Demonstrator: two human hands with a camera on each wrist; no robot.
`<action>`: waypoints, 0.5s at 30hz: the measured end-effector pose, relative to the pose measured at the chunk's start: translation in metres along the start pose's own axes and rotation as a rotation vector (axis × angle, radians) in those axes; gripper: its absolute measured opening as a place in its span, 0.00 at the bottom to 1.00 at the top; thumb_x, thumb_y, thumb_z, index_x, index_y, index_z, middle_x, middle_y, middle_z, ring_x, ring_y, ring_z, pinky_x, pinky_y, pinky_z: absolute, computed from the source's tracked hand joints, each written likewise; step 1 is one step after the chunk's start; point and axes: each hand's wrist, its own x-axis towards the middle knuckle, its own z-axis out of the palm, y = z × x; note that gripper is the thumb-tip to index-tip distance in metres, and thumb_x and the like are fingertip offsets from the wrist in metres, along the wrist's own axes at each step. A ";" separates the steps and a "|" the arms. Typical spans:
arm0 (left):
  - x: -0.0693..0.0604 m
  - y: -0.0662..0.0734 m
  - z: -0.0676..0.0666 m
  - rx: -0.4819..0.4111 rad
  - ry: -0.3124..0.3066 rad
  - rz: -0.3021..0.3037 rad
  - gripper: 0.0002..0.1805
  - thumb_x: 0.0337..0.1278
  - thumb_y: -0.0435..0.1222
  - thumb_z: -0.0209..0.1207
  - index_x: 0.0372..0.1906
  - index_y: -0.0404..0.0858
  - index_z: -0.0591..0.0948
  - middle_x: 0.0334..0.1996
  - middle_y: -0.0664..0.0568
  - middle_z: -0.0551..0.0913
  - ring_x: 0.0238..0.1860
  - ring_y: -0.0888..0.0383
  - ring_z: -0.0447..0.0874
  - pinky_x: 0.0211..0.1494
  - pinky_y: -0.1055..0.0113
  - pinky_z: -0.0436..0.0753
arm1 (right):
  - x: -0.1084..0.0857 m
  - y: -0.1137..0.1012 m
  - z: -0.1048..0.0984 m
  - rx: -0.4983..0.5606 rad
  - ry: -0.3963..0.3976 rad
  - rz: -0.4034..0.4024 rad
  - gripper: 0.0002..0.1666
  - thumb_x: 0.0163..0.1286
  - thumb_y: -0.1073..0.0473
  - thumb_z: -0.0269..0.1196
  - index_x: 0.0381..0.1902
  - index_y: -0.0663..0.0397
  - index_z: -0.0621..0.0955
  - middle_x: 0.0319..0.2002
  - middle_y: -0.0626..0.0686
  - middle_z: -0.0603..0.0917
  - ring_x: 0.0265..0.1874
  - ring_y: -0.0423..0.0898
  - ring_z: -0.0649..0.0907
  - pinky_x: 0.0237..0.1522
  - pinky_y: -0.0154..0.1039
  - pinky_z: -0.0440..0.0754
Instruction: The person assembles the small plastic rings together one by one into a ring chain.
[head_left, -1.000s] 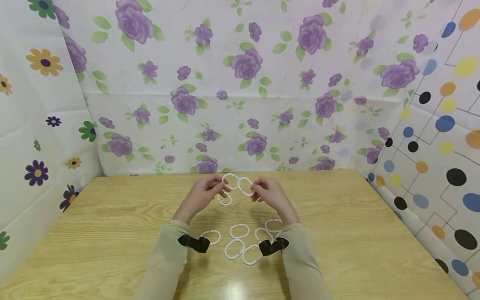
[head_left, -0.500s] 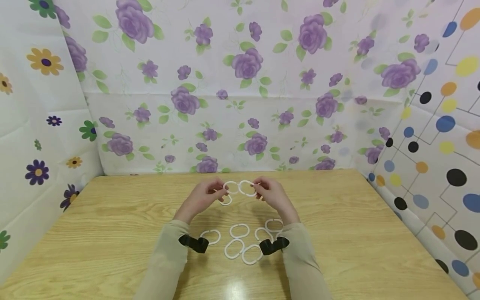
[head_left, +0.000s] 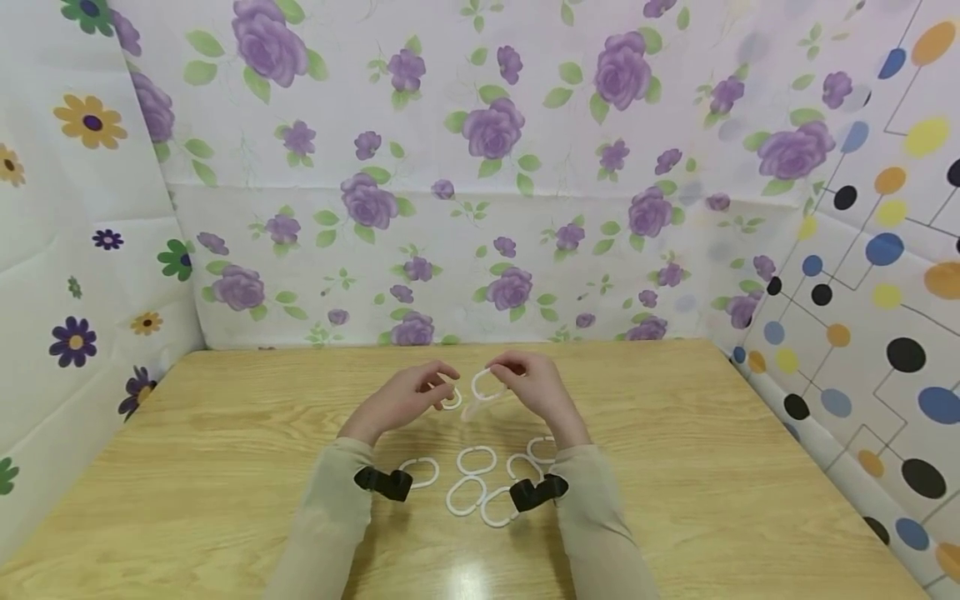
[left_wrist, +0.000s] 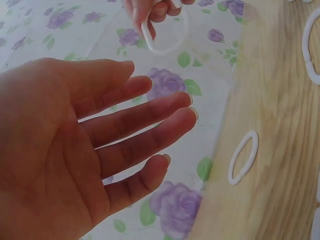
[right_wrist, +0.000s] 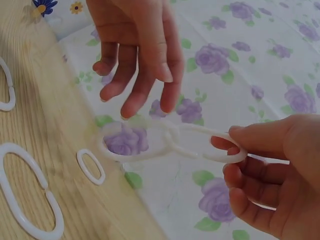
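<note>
Between the thumb and fingers of my right hand (head_left: 536, 387) is a white plastic chain link (right_wrist: 200, 129), an oval ring with a small gap. Hooked through it is a second white link (right_wrist: 135, 157), blurred, which dangles from it in the head view. My left hand (head_left: 405, 398) is apart from both links, its fingers loosely spread with nothing in them, as the left wrist view (left_wrist: 55, 150) of the palm confirms. One more white link (head_left: 452, 407) lies on the table beyond the left fingers, partly covered by them in the head view.
Several loose white links, such as one link (head_left: 476, 475) in the middle, lie on the wooden table (head_left: 225, 467) between my forearms. Black wrist cameras (head_left: 538, 493) hide parts of some. A flowered cloth (head_left: 450, 258) hangs behind the table, with patterned cloths at both sides.
My left hand has let go of the link it held and drawn slightly away. That link has swung down from the one in my right hand, which has shifted a little left.
</note>
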 end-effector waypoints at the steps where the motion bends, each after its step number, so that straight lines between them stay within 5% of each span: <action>1: 0.000 0.002 0.000 0.004 -0.002 0.001 0.17 0.72 0.42 0.50 0.60 0.44 0.74 0.48 0.40 0.84 0.42 0.44 0.84 0.45 0.58 0.80 | 0.000 -0.002 0.001 -0.010 -0.001 -0.018 0.10 0.71 0.55 0.60 0.43 0.52 0.86 0.39 0.55 0.87 0.33 0.44 0.81 0.35 0.35 0.77; 11: 0.000 0.011 -0.004 0.046 0.019 0.039 0.21 0.69 0.48 0.54 0.61 0.45 0.77 0.41 0.44 0.85 0.32 0.59 0.83 0.37 0.65 0.80 | -0.002 -0.018 0.003 -0.073 -0.059 -0.247 0.07 0.68 0.54 0.63 0.39 0.47 0.86 0.35 0.48 0.87 0.32 0.40 0.81 0.37 0.36 0.78; 15: 0.000 0.010 0.000 0.027 -0.019 0.079 0.16 0.69 0.44 0.55 0.53 0.41 0.82 0.37 0.44 0.86 0.32 0.54 0.83 0.37 0.66 0.80 | -0.004 -0.019 0.006 -0.062 -0.105 -0.300 0.06 0.68 0.55 0.63 0.36 0.47 0.86 0.33 0.48 0.87 0.30 0.39 0.80 0.35 0.38 0.76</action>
